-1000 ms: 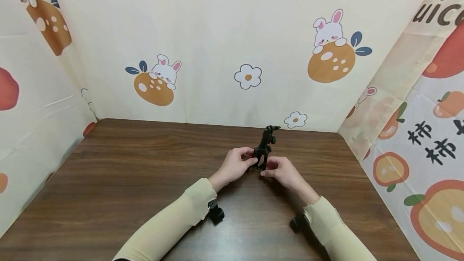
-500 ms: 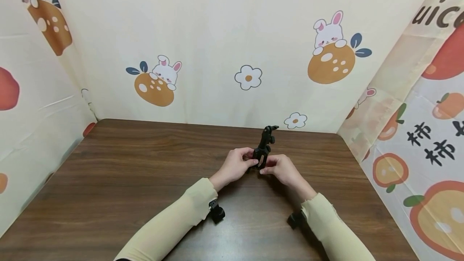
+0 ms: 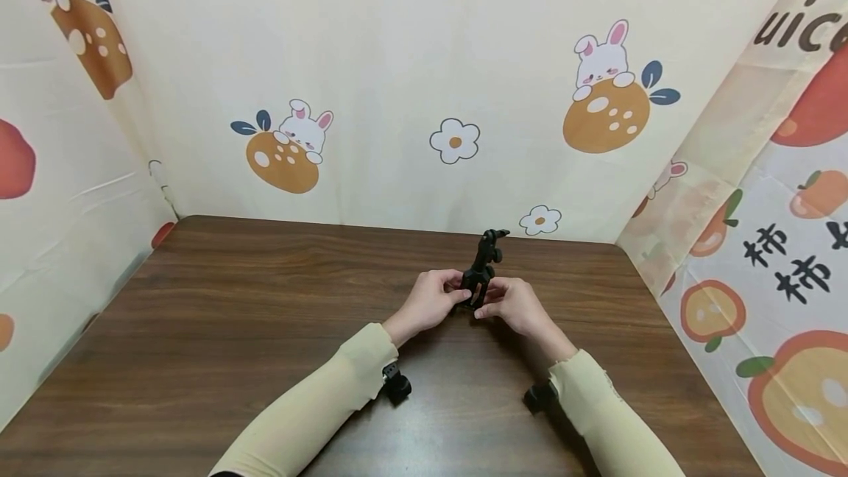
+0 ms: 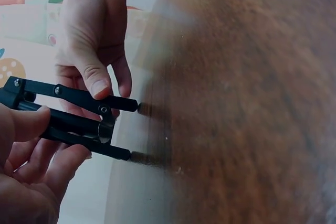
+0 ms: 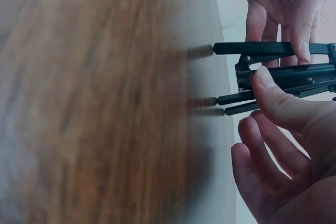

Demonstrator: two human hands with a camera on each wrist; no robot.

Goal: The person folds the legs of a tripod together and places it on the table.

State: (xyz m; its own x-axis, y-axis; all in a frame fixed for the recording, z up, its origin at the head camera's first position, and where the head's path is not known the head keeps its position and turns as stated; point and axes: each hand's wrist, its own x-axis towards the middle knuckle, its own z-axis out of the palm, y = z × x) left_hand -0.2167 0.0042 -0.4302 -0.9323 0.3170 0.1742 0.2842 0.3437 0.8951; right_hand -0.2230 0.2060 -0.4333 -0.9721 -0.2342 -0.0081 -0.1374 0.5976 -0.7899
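Observation:
A small black tabletop tripod (image 3: 488, 250) stands upright near the table's back edge, its bent head pointing right. My left hand (image 3: 430, 300) grips it from the left, thumb in front and fingers behind. From the right, my right hand (image 3: 520, 308) pinches the leg section, thumb tip on a leg (image 4: 123, 103) in the left wrist view. Three legs show in the right wrist view, the upper leg (image 5: 252, 49) set apart from the lower pair. Their tips sit close to the table top, with reflections under them. My right hand's lower fingers (image 5: 252, 148) spread loosely below.
The brown wooden table (image 3: 265, 300) spreads out in front of me. Behind it hangs a cream curtain (image 3: 397, 57) printed with rabbits and flowers. Printed cloths also close off the left and right sides. A black wrist camera (image 3: 397, 386) is strapped to my left sleeve.
My right hand has shifted slightly left, closer to the tripod, and the legs look drawn nearer together. The tripod's head has moved a touch left. My left hand keeps its hold.

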